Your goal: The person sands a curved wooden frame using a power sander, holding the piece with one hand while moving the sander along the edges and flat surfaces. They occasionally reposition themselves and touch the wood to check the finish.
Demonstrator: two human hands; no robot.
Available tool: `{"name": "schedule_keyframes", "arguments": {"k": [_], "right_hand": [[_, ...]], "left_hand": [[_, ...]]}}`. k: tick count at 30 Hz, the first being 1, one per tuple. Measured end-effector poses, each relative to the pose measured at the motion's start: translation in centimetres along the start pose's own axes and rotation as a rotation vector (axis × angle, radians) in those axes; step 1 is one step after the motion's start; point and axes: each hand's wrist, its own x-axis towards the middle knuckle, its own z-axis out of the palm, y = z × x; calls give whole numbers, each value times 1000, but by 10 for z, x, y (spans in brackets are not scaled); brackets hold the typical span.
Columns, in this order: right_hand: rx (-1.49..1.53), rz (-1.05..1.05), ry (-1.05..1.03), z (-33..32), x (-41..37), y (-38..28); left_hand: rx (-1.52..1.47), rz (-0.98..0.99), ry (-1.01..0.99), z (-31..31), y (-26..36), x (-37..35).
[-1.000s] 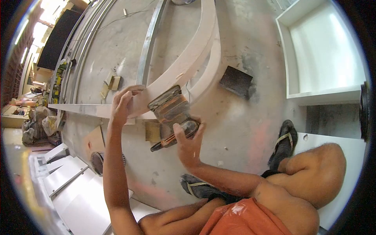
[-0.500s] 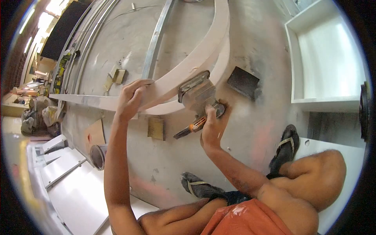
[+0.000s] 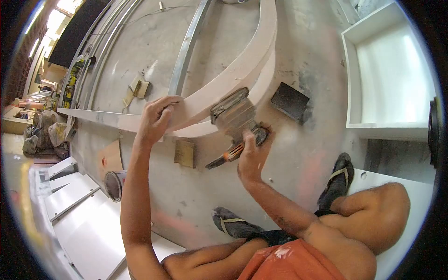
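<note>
The right hand grips a dusty sander beside the curved pale frame, whose edge the left hand clasps nearby

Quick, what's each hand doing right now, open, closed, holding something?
Left hand: on the pale curved frame; open or closed around it, can't tell.
Right hand: closed, holding the sander.
</note>
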Motion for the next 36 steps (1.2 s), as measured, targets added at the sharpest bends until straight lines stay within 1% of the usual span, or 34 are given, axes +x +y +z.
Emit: {"name": "schedule_keyframes", "arguments": {"k": [2,3,5,8,11,12,13,15,17,18,19,20,21,23,25,26,27,29,30,32,33,34,35,36], "right_hand": [[70,-79,76,-5,19,3],[70,-77,80,-8,31,1],[64,-207,143,-16,58,-8],[53,-243,172,-25,89,-31],[101,-268,145,-29,111,-44],[72,-300,163,-29,113,-45],[71,-300,161,-29,110,-45],[-24,-355,172,-26,95,-44],[-74,-369,180,-19,72,-36],[-123,-383,190,-15,58,-31],[-121,-381,188,-10,45,-23],[-101,-309,166,-5,31,-15],[-82,-238,145,0,17,-9],[-41,-260,89,10,-9,-1],[-71,-317,36,21,-38,1],[-68,-320,47,22,-42,1],[-80,-308,34,23,-45,-3],[-85,-296,24,23,-43,-5],[-47,-264,37,22,-36,-5],[-8,-234,49,16,-20,-9],[14,-196,79,12,-11,-17],[35,-156,110,9,0,-23],[33,-154,109,4,14,-27],[-38,-289,164,0,30,-30]], "left_hand": [[78,55,30,4,0,0],[77,55,26,4,-1,0],[130,130,37,5,-1,2],[136,93,9,5,2,3],[128,108,29,6,2,1],[127,107,31,7,3,1],[131,79,31,7,6,1],[136,50,32,8,6,2],[148,122,55,8,1,3],[151,122,56,7,2,4],[118,73,40,5,5,4],[83,24,23,4,6,3],[84,23,22,4,4,3],[-70,-25,16,4,-2,2],[-106,-46,4,5,-1,3],[-136,-80,-3,4,-1,3],[-135,-74,-10,1,-5,3],[-10,-84,-91,-5,-13,3],[-9,-81,-92,-3,-8,3],[2,8,-52,1,2,0],[2,8,-51,3,6,0],[109,43,-55,5,10,0],[215,77,-61,6,12,0],[213,74,-62,6,13,0]]}}
